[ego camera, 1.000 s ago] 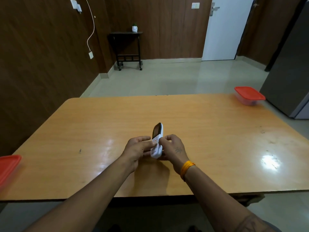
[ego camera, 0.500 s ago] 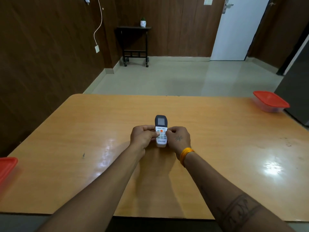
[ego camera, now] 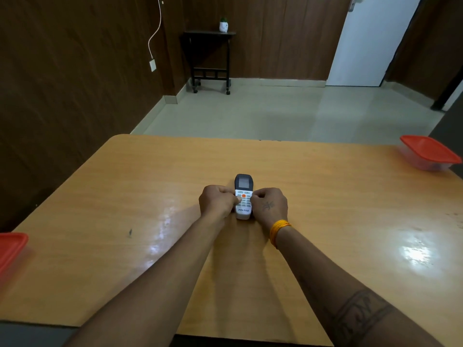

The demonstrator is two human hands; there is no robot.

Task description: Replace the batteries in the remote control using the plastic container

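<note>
Remote [ego camera: 243, 196] now face-up flat on table [ego camera: 325, 196], left hand [ego camera: 217, 201] and right hand [ego camera: 270, 204] grip clamped on its sides

White remote control [ego camera: 243, 196] lies face-up at mid-table; red-lidded plastic container [ego camera: 429, 154] sits far right.

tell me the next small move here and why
Probably turn the remote over. Both hands, left hand and right hand, grip its sides with the buttons facing up, so the back, where the battery cover likely sits, is hidden; the container remains lidded.
</note>
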